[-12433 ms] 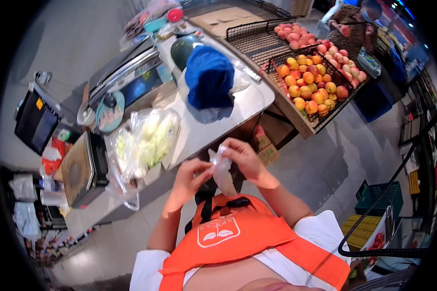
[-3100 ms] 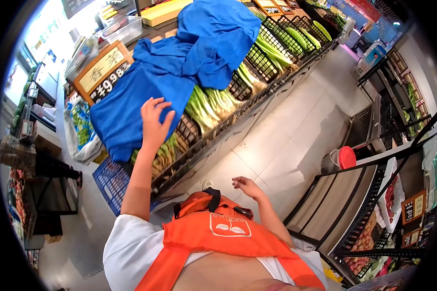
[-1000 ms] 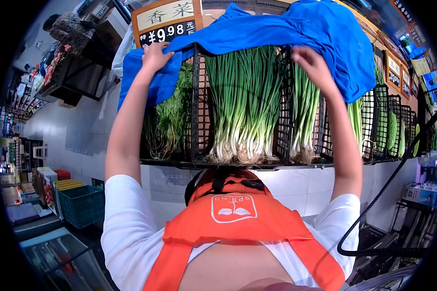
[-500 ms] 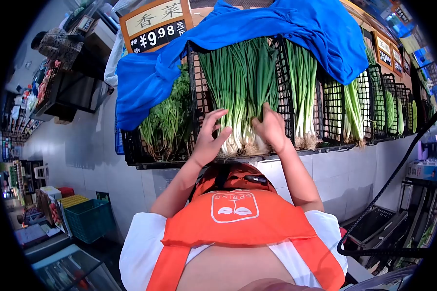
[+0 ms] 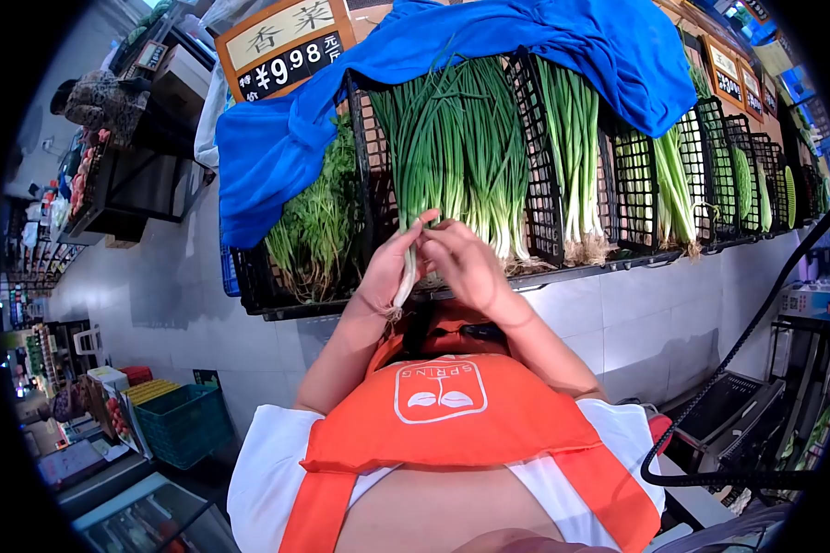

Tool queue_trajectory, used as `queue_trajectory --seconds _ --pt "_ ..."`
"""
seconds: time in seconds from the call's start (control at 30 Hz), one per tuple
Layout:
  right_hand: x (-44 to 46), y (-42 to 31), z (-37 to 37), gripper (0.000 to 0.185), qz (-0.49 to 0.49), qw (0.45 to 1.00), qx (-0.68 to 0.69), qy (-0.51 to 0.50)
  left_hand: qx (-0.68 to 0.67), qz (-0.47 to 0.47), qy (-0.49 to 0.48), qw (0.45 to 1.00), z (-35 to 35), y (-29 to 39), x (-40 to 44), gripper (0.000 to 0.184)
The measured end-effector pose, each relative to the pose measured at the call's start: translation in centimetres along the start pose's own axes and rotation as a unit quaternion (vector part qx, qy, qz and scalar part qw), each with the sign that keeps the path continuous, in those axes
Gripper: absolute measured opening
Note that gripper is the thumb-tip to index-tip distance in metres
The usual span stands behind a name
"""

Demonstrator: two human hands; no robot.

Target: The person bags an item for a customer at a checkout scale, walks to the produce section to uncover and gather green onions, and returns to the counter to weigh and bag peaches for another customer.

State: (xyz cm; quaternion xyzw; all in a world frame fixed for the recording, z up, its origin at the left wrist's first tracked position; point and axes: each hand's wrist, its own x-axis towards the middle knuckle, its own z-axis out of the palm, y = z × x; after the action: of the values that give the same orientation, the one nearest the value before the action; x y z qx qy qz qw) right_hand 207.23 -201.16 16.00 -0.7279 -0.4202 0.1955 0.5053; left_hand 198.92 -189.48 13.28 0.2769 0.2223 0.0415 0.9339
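Step in hand, judged: handling scallion [image 5: 406, 284] at crate's front edge, root end down. Left hand [image 5: 385, 269]: grip pinching pale stem. Right hand [image 5: 473, 269]: fingers bent beside it, grip hidden, cannot tell. Lifting calls for freeing leaves gently.

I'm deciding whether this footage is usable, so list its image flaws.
Head view: fisheye curvature with black corners; the small price signs at right too soft to read fully; dark shadow patches on the floor. Also in the head view, the green onions look fairly clear.
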Motion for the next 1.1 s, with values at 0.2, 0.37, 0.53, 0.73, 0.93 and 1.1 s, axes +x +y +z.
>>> queue_trajectory --seconds 0.2,0.37,0.53,0.73,0.93,1.1 --pt "-0.7 2.8 -5.1 0.015 0.060 0.992 -0.021 0.107 0.299 0.257 0.101 0.913 8.4 10.0 -7.6 0.035" --pt "-1.5 6.5 -4.8 0.048 0.039 0.975 -0.172 0.136 0.135 0.530 -0.052 0.836 10.2 14.9 -9.4 0.034" --pt "-1.4 8.4 -3.8 0.074 0.128 0.967 -0.196 0.099 0.165 0.451 0.026 0.877 10.8 12.6 -5.1 0.034" --pt "-1.1 9.8 -4.2 0.073 0.169 0.965 -0.158 0.125 0.274 0.075 0.113 0.952 4.4 1.3 4.2 0.026" --pt "0.7 8.0 -6.2 0.060 0.288 0.941 0.144 0.101 0.303 0.051 0.081 0.948 1.8 -4.0 5.1 0.028" --pt "0.8 10.7 -5.5 0.054 0.249 0.959 0.045 0.128 0.290 0.057 0.101 0.950 1.1 -4.4 5.7 0.029"
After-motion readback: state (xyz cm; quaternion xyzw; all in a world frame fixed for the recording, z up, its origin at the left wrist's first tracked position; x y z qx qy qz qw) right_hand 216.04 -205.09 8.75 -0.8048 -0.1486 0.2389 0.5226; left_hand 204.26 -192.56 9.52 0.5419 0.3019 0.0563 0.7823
